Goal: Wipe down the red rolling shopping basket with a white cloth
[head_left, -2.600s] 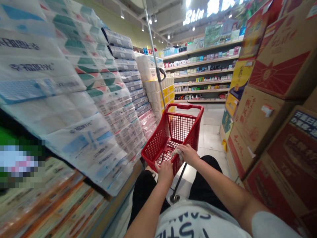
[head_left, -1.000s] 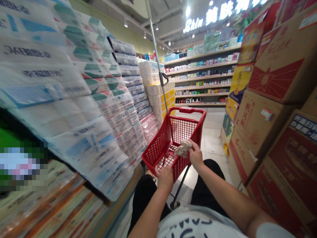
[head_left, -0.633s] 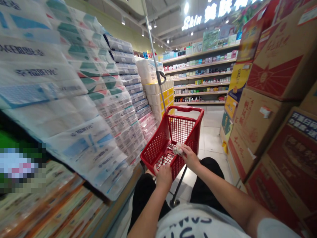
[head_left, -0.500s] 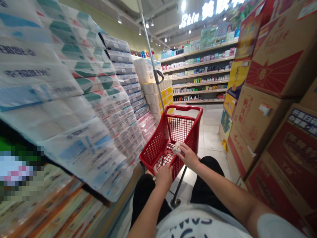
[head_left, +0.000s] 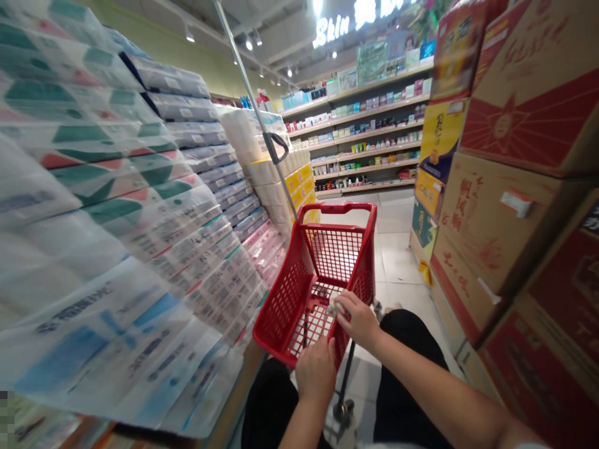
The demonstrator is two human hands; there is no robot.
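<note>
Here's the right hand, fingers pinched around a pale crumpled cloth, and that cloth is at the near right side of the red basket; whether it touches the rim, I can't tell. Over to the left hand: it lies at the near rim, fingertips hidden, so no telling whether they grip. Black-clad legs flank the basket's near end, a metal pole stands by its far left corner, wrapped packs tower left, cardboard boxes right, stocked shelves behind.
</note>
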